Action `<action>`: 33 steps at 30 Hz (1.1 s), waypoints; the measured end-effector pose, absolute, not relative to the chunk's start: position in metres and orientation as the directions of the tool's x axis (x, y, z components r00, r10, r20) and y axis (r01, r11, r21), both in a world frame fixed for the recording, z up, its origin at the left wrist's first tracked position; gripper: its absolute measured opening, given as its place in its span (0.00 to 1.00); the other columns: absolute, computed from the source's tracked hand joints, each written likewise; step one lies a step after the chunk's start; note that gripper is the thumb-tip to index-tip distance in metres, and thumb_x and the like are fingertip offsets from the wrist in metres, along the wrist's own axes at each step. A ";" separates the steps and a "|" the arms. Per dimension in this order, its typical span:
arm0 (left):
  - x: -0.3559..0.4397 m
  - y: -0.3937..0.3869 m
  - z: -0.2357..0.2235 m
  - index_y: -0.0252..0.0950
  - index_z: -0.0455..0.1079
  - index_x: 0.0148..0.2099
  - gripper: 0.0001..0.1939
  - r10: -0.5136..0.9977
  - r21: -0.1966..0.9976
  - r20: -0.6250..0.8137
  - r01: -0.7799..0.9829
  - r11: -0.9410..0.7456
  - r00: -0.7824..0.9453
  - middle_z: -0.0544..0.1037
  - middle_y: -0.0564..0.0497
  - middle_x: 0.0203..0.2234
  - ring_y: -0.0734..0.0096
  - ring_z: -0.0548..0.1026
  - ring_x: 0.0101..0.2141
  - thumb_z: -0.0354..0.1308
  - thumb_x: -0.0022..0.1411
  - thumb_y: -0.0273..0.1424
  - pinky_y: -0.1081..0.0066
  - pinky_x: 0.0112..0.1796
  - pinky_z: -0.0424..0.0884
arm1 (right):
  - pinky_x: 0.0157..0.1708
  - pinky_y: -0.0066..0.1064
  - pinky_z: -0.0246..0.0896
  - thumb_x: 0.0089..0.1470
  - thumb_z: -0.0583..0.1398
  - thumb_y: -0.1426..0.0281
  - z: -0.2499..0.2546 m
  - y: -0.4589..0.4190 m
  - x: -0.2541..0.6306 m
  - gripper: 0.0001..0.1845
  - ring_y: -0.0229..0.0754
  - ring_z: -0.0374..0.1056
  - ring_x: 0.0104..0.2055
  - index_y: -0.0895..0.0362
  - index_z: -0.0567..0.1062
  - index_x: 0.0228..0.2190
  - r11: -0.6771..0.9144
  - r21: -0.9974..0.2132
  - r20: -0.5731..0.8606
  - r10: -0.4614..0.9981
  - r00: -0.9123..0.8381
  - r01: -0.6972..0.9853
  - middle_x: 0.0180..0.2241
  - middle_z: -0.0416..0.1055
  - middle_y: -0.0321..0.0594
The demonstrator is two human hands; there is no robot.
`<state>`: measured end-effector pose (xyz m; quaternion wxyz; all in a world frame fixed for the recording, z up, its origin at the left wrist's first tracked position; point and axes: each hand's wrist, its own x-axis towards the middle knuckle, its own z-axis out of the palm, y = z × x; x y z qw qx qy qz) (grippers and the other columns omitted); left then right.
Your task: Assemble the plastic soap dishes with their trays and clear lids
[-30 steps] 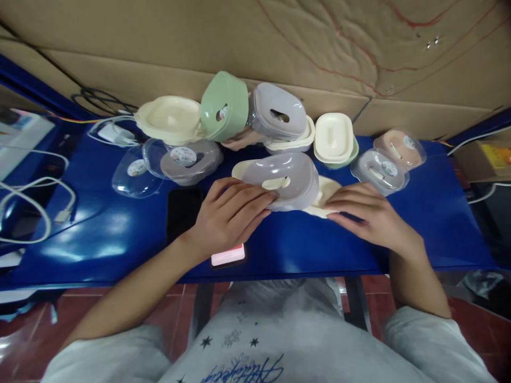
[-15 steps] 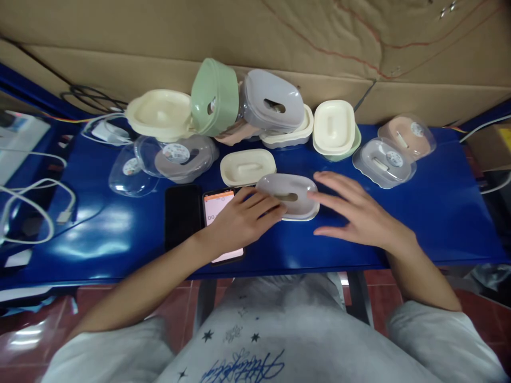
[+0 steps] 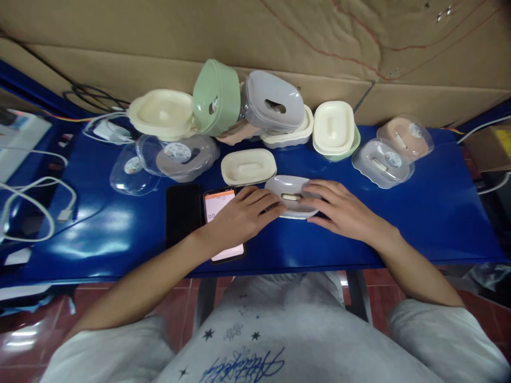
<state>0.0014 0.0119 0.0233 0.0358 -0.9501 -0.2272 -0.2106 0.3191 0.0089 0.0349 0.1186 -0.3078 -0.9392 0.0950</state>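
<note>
A shallow grey oval plastic dish (image 3: 293, 211) with a slot in its middle sits in front of me on the blue table. A cream ridge (image 3: 291, 197) now shows through the slot, from a part underneath that is mostly hidden. My left hand (image 3: 253, 215) has its bent fingers on the dish's left end, close to the slot. At the right end, the fingers of my right hand (image 3: 339, 207) rest over the rim, with the thumb low by the front edge. Just behind lies a separate cream oval piece (image 3: 248, 167) with a raised ridge.
A lit phone (image 3: 227, 252) and a black flat object (image 3: 182, 213) lie by my left forearm. Along the back stand green (image 3: 217, 101), grey (image 3: 271, 98) and cream (image 3: 162, 114) plastic containers. Clear-lidded ones (image 3: 385, 162) sit right; white cables (image 3: 35, 213) lie left.
My right hand has moved left and down onto the dish's right end. The dish has shifted slightly right, and the cream ridge has come into the slot.
</note>
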 end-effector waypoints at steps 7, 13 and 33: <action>0.000 0.012 0.020 0.37 0.76 0.56 0.10 0.441 0.023 0.362 0.465 -0.885 0.821 0.83 0.46 0.49 0.59 0.79 0.47 0.56 0.78 0.25 0.59 0.49 0.73 | 0.71 0.63 0.60 0.74 0.59 0.68 0.023 0.006 0.311 0.25 0.60 0.55 0.78 0.53 0.71 0.69 0.807 -0.259 0.134 0.575 -0.807 0.531 0.74 0.62 0.53; 0.001 0.010 0.021 0.35 0.75 0.57 0.09 0.428 0.097 0.361 0.423 -0.901 0.828 0.84 0.47 0.48 0.61 0.79 0.49 0.57 0.80 0.29 0.60 0.51 0.72 | 0.69 0.57 0.62 0.75 0.55 0.67 0.031 0.021 0.316 0.23 0.55 0.66 0.72 0.49 0.74 0.66 0.776 -0.268 0.271 0.629 -0.729 0.570 0.69 0.70 0.50; -0.037 0.039 0.039 0.43 0.73 0.67 0.19 0.673 0.147 0.638 0.799 -0.584 0.375 0.76 0.39 0.64 0.44 0.76 0.61 0.57 0.77 0.33 0.44 0.60 0.70 | 0.70 0.62 0.58 0.69 0.62 0.51 0.089 0.141 0.213 0.42 0.64 0.59 0.74 0.51 0.57 0.75 0.652 -0.106 0.404 0.718 -0.567 0.751 0.72 0.64 0.49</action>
